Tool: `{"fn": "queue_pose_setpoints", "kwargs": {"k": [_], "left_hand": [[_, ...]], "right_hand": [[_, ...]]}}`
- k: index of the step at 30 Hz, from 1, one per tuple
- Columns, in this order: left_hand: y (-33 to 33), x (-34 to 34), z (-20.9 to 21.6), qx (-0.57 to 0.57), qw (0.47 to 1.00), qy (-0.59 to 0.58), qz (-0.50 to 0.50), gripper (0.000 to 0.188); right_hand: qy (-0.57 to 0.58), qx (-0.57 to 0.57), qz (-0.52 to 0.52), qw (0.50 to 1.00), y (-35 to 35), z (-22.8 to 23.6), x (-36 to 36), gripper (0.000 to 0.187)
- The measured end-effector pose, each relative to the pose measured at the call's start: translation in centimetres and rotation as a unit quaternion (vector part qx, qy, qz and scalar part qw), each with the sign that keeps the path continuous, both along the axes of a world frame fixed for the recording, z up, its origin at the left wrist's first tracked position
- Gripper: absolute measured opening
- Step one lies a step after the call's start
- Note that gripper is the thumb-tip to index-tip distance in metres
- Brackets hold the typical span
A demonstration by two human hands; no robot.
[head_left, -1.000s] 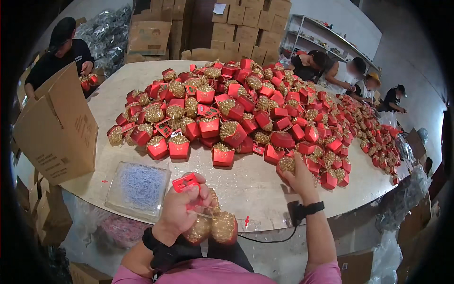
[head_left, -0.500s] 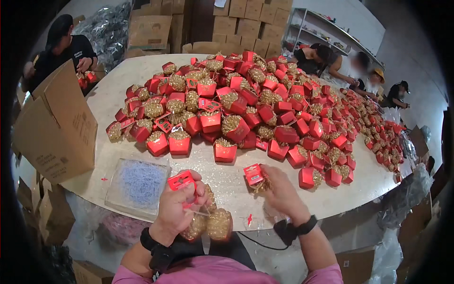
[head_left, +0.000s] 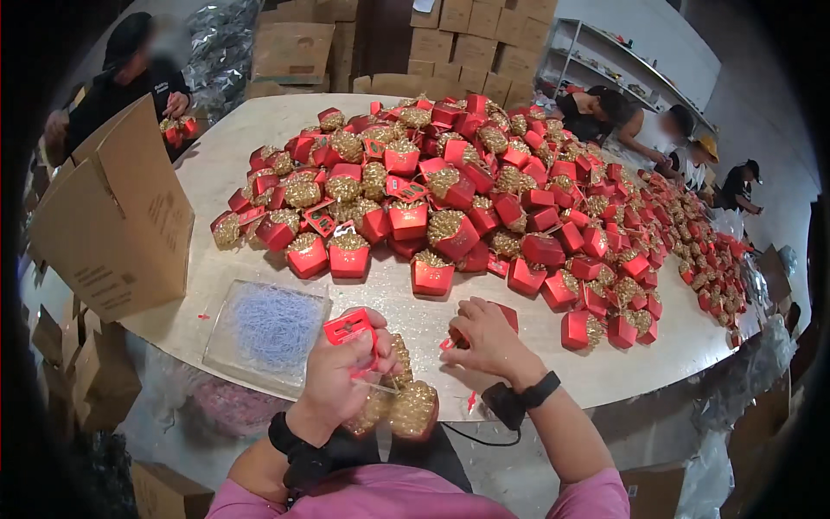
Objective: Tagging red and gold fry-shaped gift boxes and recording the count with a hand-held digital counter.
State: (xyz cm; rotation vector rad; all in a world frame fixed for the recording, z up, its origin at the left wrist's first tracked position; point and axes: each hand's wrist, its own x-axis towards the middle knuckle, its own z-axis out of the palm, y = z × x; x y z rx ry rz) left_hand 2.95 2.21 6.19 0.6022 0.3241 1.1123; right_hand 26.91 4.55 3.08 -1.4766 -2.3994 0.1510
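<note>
My left hand (head_left: pixel 340 374) is closed around a red cardboard hang tag (head_left: pixel 349 325) with a slot in it. Below that hand hang gold glitter ornaments (head_left: pixel 413 409) shaped like filled fry boxes, just over the table's near edge. A clear plastic strip sticks out under my left palm. Over the table, my right hand (head_left: pixel 494 342) has its fingers bent and pinched on an ornament whose red box side (head_left: pixel 508 317) shows past the knuckles. A small red bit (head_left: pixel 447 344) pokes out at the fingertips; the rest is hidden beneath the hand.
A large heap of red-and-gold ornaments (head_left: pixel 432 208) covers the table's far and right parts. A shallow tray (head_left: pixel 216 355) of pale blue plastic fasteners lies left, near an open cardboard box (head_left: pixel 121 225). Several other people work around the table, one (head_left: pixel 130 86) at far left.
My right hand has moved left and turned over the ornament, so its red tag no longer faces up and the box side shows. The left hand keeps its hold. The view has shifted slightly.
</note>
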Motion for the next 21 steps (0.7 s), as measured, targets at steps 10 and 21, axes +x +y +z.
{"fn": "queue_pose_setpoints", "kwargs": {"k": [10,21], "left_hand": [[0.6,0.3,0.3,0.021,0.999,0.033,0.019,0.04],[2.7,-0.4,6.1,0.368,0.882,0.283,0.083,0.046]], "right_hand": [[-0.177,0.093,-0.009,0.98,-0.8,-2.0,-1.0,0.013],[0.177,0.023,-0.087,0.98,-1.8,2.7,1.3,0.008]]}}
